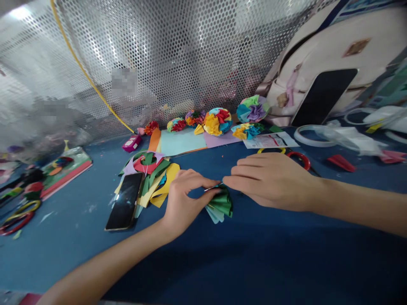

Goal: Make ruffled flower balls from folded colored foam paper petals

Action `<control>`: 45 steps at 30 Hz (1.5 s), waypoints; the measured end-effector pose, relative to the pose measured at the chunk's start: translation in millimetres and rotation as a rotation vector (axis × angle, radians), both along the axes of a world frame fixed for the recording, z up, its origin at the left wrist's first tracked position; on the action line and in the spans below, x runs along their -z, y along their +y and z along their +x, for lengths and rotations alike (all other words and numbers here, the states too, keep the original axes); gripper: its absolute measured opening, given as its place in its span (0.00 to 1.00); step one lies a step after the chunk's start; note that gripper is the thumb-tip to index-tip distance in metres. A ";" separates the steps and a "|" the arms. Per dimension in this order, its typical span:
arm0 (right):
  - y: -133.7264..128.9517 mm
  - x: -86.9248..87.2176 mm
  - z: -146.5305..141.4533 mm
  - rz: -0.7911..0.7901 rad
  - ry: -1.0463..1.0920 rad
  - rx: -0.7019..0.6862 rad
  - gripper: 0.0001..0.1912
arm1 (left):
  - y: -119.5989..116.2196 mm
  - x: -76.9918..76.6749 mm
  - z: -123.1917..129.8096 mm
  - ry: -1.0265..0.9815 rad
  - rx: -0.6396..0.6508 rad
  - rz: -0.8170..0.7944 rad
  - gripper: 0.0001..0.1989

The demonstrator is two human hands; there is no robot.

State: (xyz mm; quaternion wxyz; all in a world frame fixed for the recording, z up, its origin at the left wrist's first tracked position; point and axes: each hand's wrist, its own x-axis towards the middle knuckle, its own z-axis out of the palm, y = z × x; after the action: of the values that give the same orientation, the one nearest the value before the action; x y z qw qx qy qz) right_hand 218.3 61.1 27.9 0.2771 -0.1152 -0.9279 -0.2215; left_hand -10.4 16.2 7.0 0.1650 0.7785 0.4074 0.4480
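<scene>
My left hand [184,199] pinches a small fan of pleated green paper [223,204] between thumb and forefinger, low over the table's middle. Lighter blue-green folds show at the fan's lower edge. A thin, shiny needle [210,188] lies across the top of the folds, by my left fingertips. From the other side, my right hand [270,182] has its thumb and fingers closed at the needle's right end. The fingers partly hide how far the needle passes through the paper.
A phone [124,202] lies beside coloured paper scraps [160,186] at left. Ruffled paper flowers [218,121] line the back by a perforated metal screen [178,51]. Scissors [299,160] lie behind my right hand. Another phone [324,96] leans on a backpack [321,55]; tape [313,136] is nearby.
</scene>
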 end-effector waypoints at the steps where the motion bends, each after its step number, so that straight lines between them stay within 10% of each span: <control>1: 0.0 0.0 0.0 -0.004 -0.001 0.002 0.14 | -0.5 -0.9 -0.3 -0.002 0.004 0.001 0.04; 22: -3.4 3.2 -1.4 -0.010 -0.038 0.017 0.16 | 0.0 -15.2 -4.4 0.396 -0.011 0.211 0.07; 32: -4.7 3.2 -3.5 -0.081 0.036 0.013 0.13 | 3.6 -22.1 -6.0 0.206 0.069 -0.119 0.09; 40: -4.4 -1.9 -4.1 -0.423 0.148 0.037 0.12 | 7.6 -24.4 -10.7 0.179 0.058 -0.147 0.08; 45: -4.4 0.2 -2.3 -0.325 0.087 0.060 0.14 | 10.9 -28.5 -12.5 0.177 0.088 -0.233 0.08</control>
State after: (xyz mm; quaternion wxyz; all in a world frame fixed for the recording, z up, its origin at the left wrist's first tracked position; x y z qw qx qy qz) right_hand 216.0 56.8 27.6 0.2878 -0.1955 -0.9348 -0.0717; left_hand -22.8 27.1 35.5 0.2369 0.8079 0.4348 0.3195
